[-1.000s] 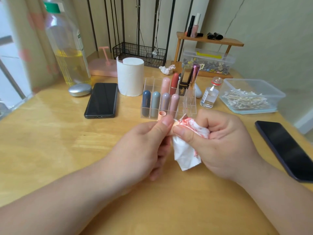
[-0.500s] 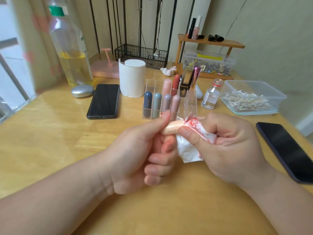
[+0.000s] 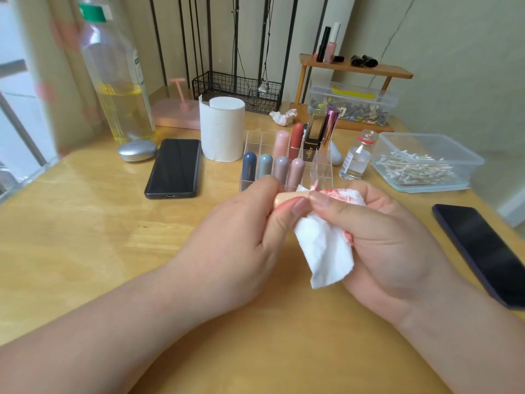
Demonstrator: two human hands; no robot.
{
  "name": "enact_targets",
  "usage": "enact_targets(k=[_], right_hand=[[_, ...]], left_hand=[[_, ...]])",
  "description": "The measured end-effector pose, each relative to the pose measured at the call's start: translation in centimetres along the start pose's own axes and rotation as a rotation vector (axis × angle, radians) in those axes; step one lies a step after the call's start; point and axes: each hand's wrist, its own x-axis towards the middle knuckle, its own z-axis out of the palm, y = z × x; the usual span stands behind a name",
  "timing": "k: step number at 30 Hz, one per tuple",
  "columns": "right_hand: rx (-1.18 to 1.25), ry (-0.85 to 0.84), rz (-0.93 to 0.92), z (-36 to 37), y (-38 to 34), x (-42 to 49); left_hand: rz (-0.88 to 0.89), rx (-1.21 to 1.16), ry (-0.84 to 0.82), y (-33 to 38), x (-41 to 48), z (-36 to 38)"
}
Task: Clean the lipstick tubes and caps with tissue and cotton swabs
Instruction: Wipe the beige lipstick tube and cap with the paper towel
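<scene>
Gripping: left hand point(image 3: 241, 231) pinches a peach lipstick tube point(image 3: 287, 198) btwn thumb & curled fingers; tube lies roughly sideways, held above the tabletop point(image 3: 85, 237), front-centre.
Tissue: right hand point(image 3: 383, 237) has its fingers curled round a white tissue point(image 3: 326, 251) w/ red smears; thumb & forefinger press the wad onto the tube's right end; a loose corner hangs down btwn the hands.
Organizer: clear organizer point(image 3: 255, 137) just behind the hands; 4 pastel lipsticks point(image 3: 265, 166) upright in the front row, a pink & a red one in the row behind, black-gold & metallic-pink tubes at its right side.
Phones: black phone point(image 3: 174, 166) face up, left of organizer; dark phone point(image 3: 483, 251) at tabletop's right edge.
Mid row: tissue roll point(image 3: 223, 129) upright, behind-left of organizer; small glass bottle point(image 3: 356, 163) just right of it; clear box point(image 3: 426, 143) of cotton swabs point(image 3: 412, 169) further right.
Far: silver oval case point(image 3: 137, 150) & big bottle point(image 3: 119, 89) w/ yellow liquid at far left; crumpled tissue point(image 3: 284, 116) behind organizer; wire basket point(image 3: 238, 91) & wooden shelf point(image 3: 358, 69) w/ cosmetics by the wall.
</scene>
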Motion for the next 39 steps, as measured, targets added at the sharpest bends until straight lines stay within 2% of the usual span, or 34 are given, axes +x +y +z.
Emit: enact_targets(k=[3,5,8,13,17,21,24,26,29,31,33,36,39], right_hand=[[-0.011,0.144,-0.131,-0.6,-0.9,0.8],[-0.024,0.201,-0.148,-1.3,-2.0,1.3],[0.071,0.106,-0.052,-1.2,-2.9,1.1],[0.121,-0.084,0.038,-1.1,-3.2,0.6],[0.148,-0.157,0.128,-1.3,-3.1,0.6],[0.297,-0.315,0.164,-2.0,-2.8,0.8],[0.118,-0.227,0.095,-2.6,-2.8,1.0],[-0.001,-0.151,0.034,-2.8,-2.9,1.1],[-0.132,-0.031,-0.025,-3.4,-3.0,1.7],[-0.233,-0.035,0.000,-4.2,-3.1,2.0],[-0.273,-0.099,0.055,-4.7,-3.1,2.2],[-0.175,-0.157,0.139,-5.1,-3.7,2.1],[-0.248,-0.155,0.261,-5.3,-4.0,2.3]], left_hand=[[-0.040,-0.187,-0.030,-0.4,0.0,-0.2],[-0.117,-0.538,-0.072,-0.6,0.3,-0.2],[-0.241,-0.984,-0.113,-0.8,0.6,0.2],[-0.325,-1.258,-0.201,-0.5,0.9,0.4],[-0.307,-1.262,-0.206,-0.9,1.0,0.4],[-0.286,-1.300,-0.256,-1.1,0.9,0.6],[-0.266,-1.323,-0.258,-1.0,0.8,0.5],[-0.281,-1.287,-0.183,-1.0,1.0,0.4],[-0.325,-1.097,0.000,-1.3,1.1,0.3],[-0.302,-0.973,0.035,-1.3,1.0,0.3],[-0.284,-0.916,-0.017,-1.3,0.9,0.2],[-0.306,-0.927,-0.191,-1.1,0.8,0.2],[-0.405,-0.912,-0.254,-1.0,0.8,0.2]])
